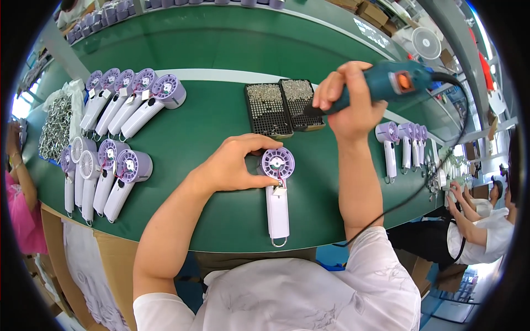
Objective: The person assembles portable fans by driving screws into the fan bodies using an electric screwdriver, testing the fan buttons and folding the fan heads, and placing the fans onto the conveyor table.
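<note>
My left hand grips the round lilac head of a white handheld fan, thumb and fingers on either side. The fan lies on the green table with its open head facing up, a wire loop at the handle's end and thin wires with a small white connector below the head. Raised to the right, my right hand is wrapped around a teal electric screwdriver with an orange switch. Its dark tip points left, over the right one of two black perforated screw trays, which hold many small screws.
Rows of similar fans lie at the left, beside a bag of metal loops. More fans lie at the right, near the screwdriver's black cord. Co-workers sit at both sides. A white conveyor edge runs behind the trays.
</note>
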`<action>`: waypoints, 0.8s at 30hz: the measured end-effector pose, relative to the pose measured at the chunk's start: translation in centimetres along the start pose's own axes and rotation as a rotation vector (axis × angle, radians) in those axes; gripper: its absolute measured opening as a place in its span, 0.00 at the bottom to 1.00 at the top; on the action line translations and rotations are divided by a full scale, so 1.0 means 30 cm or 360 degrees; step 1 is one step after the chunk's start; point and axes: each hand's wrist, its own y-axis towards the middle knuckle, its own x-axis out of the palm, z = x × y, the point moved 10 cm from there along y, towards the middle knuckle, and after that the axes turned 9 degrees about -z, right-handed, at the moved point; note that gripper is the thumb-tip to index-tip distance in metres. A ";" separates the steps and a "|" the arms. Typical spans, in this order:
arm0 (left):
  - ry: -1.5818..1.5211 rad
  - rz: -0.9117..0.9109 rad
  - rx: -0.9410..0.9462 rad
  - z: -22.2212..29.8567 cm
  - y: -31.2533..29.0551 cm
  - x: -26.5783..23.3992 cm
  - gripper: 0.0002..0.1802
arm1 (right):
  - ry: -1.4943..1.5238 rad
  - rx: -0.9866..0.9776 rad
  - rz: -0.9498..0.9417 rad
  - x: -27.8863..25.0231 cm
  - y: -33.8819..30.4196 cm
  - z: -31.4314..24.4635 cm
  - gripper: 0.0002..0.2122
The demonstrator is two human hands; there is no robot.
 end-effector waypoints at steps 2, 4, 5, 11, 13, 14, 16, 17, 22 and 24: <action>-0.0009 0.0001 -0.0014 -0.004 -0.004 -0.002 0.35 | -0.0049 0.0063 0.0041 -0.013 -0.011 0.060 0.05; -0.0005 0.0039 -0.0025 -0.006 -0.010 -0.008 0.35 | 0.0081 0.0083 0.0115 -0.027 -0.013 0.098 0.05; -0.0016 0.0024 -0.0022 -0.004 -0.007 -0.004 0.35 | 0.0042 0.0083 0.0123 -0.041 -0.005 0.104 0.05; -0.0001 0.0049 -0.0048 -0.003 -0.008 -0.003 0.35 | -0.0143 -0.0029 0.0149 -0.149 0.017 0.093 0.05; -0.0020 0.0042 -0.0054 -0.006 -0.004 0.000 0.36 | -0.0123 0.0012 0.0199 -0.177 0.012 0.116 0.05; -0.0013 0.0045 -0.0059 -0.007 -0.007 -0.002 0.35 | -0.0133 0.0029 0.0200 -0.181 0.012 0.129 0.06; 0.0002 0.0047 -0.0063 -0.012 -0.008 -0.002 0.35 | -0.0150 0.0051 0.0190 -0.179 0.010 0.147 0.06; 0.0002 0.0040 -0.0067 -0.013 -0.007 0.000 0.35 | -0.0153 0.0063 0.0172 -0.175 0.009 0.155 0.06; -0.0006 0.0050 -0.0044 -0.008 -0.004 -0.002 0.35 | -0.0244 0.0111 0.0158 -0.175 0.001 0.173 0.07; -0.0013 0.0048 -0.0049 -0.008 -0.004 -0.001 0.35 | -0.0288 0.0118 0.0148 -0.173 -0.001 0.176 0.07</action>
